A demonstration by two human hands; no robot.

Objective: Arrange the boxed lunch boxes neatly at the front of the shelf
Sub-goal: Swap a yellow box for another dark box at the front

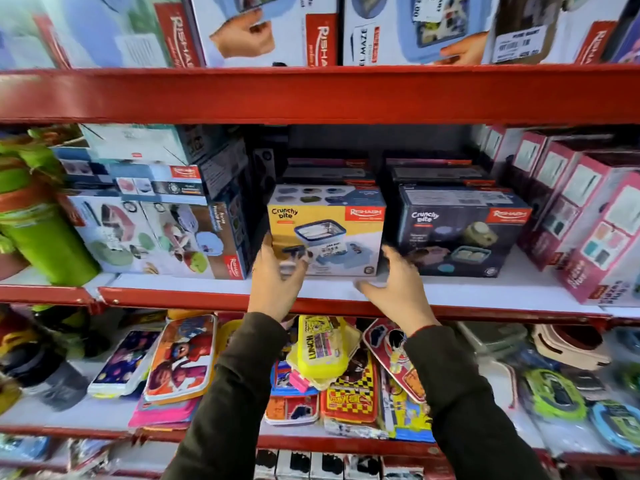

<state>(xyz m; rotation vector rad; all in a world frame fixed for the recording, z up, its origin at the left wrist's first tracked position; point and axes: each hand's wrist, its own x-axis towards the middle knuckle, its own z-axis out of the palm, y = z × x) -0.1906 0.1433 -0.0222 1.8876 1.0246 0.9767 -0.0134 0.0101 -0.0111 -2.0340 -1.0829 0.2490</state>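
Note:
A yellow "Crunchy bite" lunch box carton [325, 216] stands near the front of the white middle shelf [485, 289]. A dark "Crunchy bite" carton [460, 233] stands beside it on the right, with a narrow gap between them. My left hand [277, 282] rests at the yellow carton's lower left corner, thumb along its left edge and fingers on its front face. My right hand [398, 289] hovers with fingers spread at the carton's lower right corner, in front of the gap. More flat cartons [329, 171] are stacked behind both boxes.
Larger lunch box cartons [156, 237] are stacked at the left, next to a green bottle [41, 230]. Pink cartons [588, 216] stand in a row at the right. A red shelf beam [311, 95] runs overhead. The shelf below holds a yellow lunch box [322, 344] and several pouches.

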